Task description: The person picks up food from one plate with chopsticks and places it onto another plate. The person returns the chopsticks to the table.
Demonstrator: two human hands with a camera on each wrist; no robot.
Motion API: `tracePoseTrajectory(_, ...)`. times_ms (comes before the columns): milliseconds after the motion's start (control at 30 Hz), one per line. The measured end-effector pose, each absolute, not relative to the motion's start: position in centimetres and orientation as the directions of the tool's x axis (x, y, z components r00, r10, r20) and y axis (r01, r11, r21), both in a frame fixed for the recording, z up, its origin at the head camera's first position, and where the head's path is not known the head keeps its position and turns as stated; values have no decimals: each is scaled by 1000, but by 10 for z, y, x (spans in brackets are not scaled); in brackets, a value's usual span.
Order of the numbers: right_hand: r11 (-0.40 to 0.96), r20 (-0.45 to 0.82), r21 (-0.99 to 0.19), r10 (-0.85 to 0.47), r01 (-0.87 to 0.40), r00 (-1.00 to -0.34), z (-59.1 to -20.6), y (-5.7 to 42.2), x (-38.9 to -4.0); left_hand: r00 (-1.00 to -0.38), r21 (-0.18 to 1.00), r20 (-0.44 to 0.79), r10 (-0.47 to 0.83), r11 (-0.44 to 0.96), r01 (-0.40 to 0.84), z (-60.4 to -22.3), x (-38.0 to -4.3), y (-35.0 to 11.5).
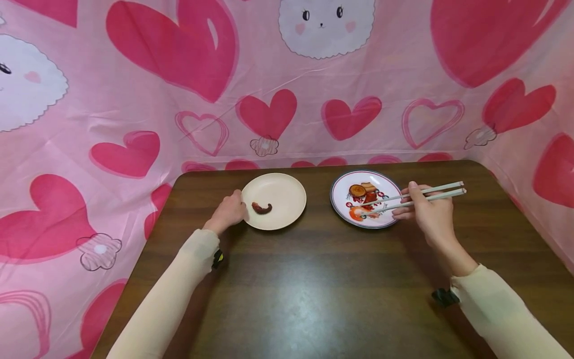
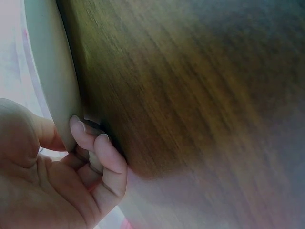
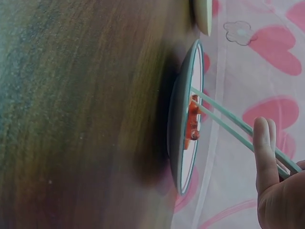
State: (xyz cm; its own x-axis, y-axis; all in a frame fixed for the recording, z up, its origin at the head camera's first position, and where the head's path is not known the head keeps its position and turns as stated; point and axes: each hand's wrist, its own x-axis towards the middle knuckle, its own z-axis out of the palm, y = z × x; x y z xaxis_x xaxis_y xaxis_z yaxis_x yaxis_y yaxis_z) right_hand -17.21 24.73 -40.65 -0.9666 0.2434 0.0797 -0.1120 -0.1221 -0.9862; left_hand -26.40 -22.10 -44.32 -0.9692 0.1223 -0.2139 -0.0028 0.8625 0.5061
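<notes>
My left hand (image 1: 230,210) grips the left rim of a cream plate (image 1: 284,192); the left wrist view has the thumb on one side of the rim and curled fingers by its underside. A dark reddish-brown, curled piece like an octopus tentacle (image 1: 262,208) lies on that plate. In my right hand (image 1: 432,217) are pale green chopsticks (image 1: 448,195), tips down in a white plate (image 1: 376,179) with a dark rim. An orange-and-white shrimp-like piece (image 1: 358,213) lies by the tips; whether they pinch it I cannot tell. A round brown slice (image 1: 357,191) and tan piece (image 1: 369,187) lie behind.
Both plates stand near the back of a dark wooden table (image 1: 287,279). A pink cloth (image 1: 309,134) printed with hearts hangs behind the table and along its sides. Dark straps or devices show at both wrists.
</notes>
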Motion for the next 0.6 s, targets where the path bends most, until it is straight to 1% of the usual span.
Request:
tracePoseTrajectory(200,-206,71,-971,229,-120,-971,-410,250,-173,-969,501,-213,123,865,0,-442,-263,-222)
tracePoseTrajectory(467,-227,49,-968,248,-107,-968,-415,253,-172,-970,506,-213,120,862,-5,-441,-262,-220)
tracePoseTrajectory(600,-242,58,-963,246,-119,-968,-418,254,-172,-970,502,-214,117,865,-7,-441,-262,-221)
